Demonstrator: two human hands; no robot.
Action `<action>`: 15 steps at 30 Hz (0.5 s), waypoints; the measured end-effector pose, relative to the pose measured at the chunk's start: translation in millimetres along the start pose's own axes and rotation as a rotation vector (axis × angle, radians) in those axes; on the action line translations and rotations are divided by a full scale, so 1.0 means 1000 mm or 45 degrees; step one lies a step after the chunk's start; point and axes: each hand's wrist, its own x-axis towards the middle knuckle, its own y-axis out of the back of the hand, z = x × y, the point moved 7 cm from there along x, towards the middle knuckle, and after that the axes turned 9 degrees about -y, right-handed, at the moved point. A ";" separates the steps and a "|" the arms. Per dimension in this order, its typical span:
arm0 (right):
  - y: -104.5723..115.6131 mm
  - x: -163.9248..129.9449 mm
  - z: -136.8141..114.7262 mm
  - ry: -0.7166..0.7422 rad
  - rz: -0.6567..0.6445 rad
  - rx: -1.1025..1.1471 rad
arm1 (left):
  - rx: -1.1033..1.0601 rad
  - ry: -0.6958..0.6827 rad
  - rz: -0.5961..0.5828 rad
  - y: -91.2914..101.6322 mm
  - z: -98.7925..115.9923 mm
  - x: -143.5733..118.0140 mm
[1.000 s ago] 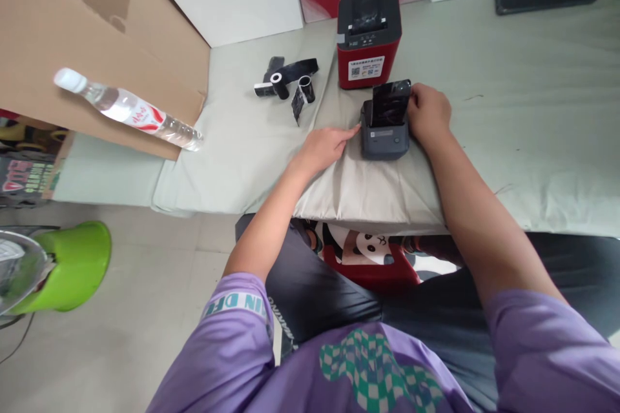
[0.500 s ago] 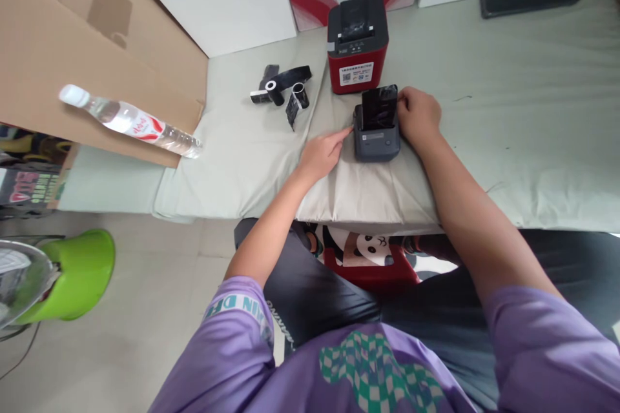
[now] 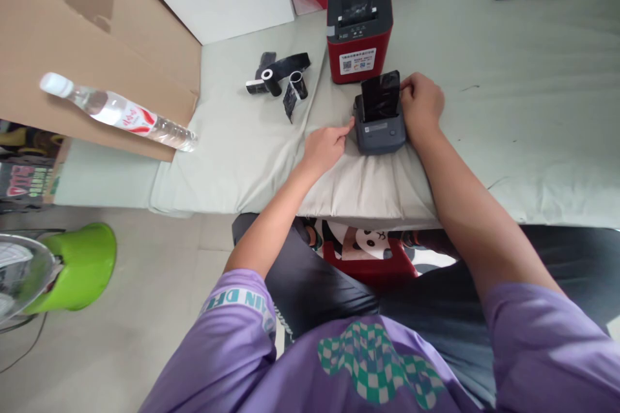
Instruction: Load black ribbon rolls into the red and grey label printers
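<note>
Portable label printer [image 3: 380, 136] sat on cloth [image 3: 523, 90]; left hand [image 3: 325, 150] at nine o'clock, index extended, right hand [image 3: 423, 104] at three, curled; whether either gripped, we couldn't tell. We judged the printer light, rigid, best held by its flanks; black strip [image 3: 381, 97] flimsy.

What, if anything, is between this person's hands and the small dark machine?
Nothing visible. The left hand points at the left side of the small dark machine, and the right hand is close beside its right; actual contact is hard to tell. The red-and-black machine stands behind, not between.
</note>
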 end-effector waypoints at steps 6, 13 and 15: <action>0.000 0.000 0.002 0.035 0.017 -0.006 | -0.013 -0.028 0.093 -0.002 -0.002 -0.003; 0.003 -0.001 0.000 0.033 0.013 -0.053 | -0.024 -0.044 0.084 0.001 0.003 -0.004; 0.004 -0.003 -0.001 0.036 0.018 -0.053 | -0.020 -0.050 0.100 0.004 0.005 -0.005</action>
